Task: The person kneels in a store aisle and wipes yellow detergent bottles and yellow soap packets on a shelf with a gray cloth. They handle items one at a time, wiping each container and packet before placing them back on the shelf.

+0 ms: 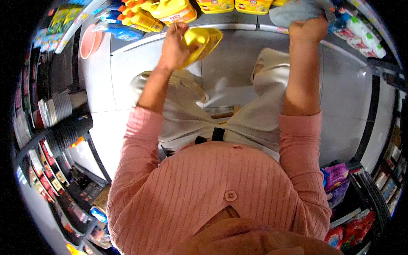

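Note:
My left hand [173, 47] grips a yellow plastic jug [207, 43], held tilted above the floor just in front of the shelf edge. In my right hand [307, 28] is a bunched grey-blue cloth [295, 14], which lies over part of the low shelf [223, 20] at the right. My fingers there are partly hidden by the wrist and the blur. Yellow containers [216, 5] stand along that shelf between my hands. Beyond my left hand is a large yellow jug [173, 11] with a printed label, beside several yellow bottles with orange caps [140, 19].
Blue spray bottles [122, 30] and a pink basin [91, 41] are at the left. White bottles with green caps [365, 32] line the right shelf. Stocked racks [60, 127] rise on the left, and purple packets [336, 181] sit low behind my right elbow. Grey tiles [229, 67] cover the floor.

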Demonstrator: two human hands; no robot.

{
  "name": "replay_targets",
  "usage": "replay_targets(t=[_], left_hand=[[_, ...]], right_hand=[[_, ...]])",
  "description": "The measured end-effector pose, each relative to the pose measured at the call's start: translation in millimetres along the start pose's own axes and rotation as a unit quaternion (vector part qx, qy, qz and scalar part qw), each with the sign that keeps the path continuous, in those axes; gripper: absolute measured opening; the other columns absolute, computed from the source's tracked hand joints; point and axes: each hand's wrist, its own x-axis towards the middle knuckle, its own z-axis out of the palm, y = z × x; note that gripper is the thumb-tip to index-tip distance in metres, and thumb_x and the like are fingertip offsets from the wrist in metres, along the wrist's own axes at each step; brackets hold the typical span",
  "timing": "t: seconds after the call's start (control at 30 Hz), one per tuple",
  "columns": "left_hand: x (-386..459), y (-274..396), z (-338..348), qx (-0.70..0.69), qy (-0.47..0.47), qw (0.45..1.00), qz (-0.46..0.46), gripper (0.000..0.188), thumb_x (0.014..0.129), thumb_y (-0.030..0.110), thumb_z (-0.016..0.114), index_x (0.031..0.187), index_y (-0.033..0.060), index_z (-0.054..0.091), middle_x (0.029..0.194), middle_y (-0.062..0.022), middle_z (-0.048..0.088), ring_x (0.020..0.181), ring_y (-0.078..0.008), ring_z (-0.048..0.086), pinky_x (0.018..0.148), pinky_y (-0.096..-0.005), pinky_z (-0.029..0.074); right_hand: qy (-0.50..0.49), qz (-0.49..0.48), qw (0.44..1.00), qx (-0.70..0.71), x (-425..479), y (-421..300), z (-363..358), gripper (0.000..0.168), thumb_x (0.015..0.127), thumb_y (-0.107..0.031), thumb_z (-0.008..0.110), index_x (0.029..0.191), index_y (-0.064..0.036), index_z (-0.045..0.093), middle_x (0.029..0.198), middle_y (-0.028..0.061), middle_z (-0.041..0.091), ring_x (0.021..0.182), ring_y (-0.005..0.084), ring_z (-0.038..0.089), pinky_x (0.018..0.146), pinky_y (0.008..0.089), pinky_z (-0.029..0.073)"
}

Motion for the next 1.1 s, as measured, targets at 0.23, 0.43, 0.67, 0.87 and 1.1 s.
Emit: replay_targets(t=[0.23,0.43,0.67,0.87,1.1], left_hand=[[112.1,-4.7,10.8,0.140,-0.176,0.974,0.017,0.050,0.067,0.038,0.076,0.099,0.0046,0.056,0.092,-0.0184,0.060,0.088,-0.0364,0.057,0.076,-0.0418,0.046],[151.7,-23.1,55.7,0.170,-0.157,0.965,0.121,0.033,0.070,0.025,0.070,0.089,-0.0002,0.058,0.086,-0.0225,0.060,0.076,-0.0382,0.058,0.066,-0.0437,0.047],[161.4,-32.3,92.7,0.212,-0.233,0.945,0.092,0.039,0.074,0.027,0.065,0.102,0.0019,0.056,0.094,-0.0210,0.059,0.087,-0.0366,0.058,0.073,-0.0436,0.047],[185.2,-25.5,110.1,0.192,-0.208,0.950,0.127,0.034,0.072,0.023,0.064,0.098,0.0020,0.057,0.094,-0.0201,0.059,0.085,-0.0359,0.058,0.074,-0.0431,0.047],[198.5,-23.5,94.6,0.276,-0.244,0.926,0.078,0.046,0.066,0.036,0.073,0.099,0.0063,0.059,0.086,-0.0167,0.062,0.085,-0.0334,0.059,0.073,-0.0430,0.046]], right_hand=[[-0.132,0.089,0.987,-0.010,2.0,-21.2,2.3,0.012,0.089,-0.024,0.047,0.087,-0.015,0.055,0.072,0.0014,0.055,0.064,0.0183,0.056,0.057,0.0315,0.046],[-0.053,0.054,0.997,0.002,12.1,-23.0,-5.5,0.023,0.090,-0.025,0.043,0.105,-0.013,0.056,0.096,0.0042,0.059,0.087,0.0205,0.057,0.074,0.0336,0.047],[0.054,0.077,0.996,0.009,11.8,-27.1,-11.5,0.032,0.092,-0.024,0.038,0.117,-0.007,0.048,0.115,0.0074,0.053,0.102,0.0223,0.052,0.091,0.0348,0.041],[0.001,0.031,0.999,-0.026,-5.1,-26.5,3.4,0.033,0.091,-0.022,0.038,0.119,-0.006,0.045,0.118,0.0081,0.051,0.107,0.0224,0.049,0.096,0.0356,0.038],[-0.033,0.089,0.995,0.005,5.1,-17.9,-3.6,0.032,0.091,-0.021,0.037,0.118,-0.006,0.047,0.116,0.0082,0.052,0.107,0.0225,0.050,0.096,0.0352,0.038]])
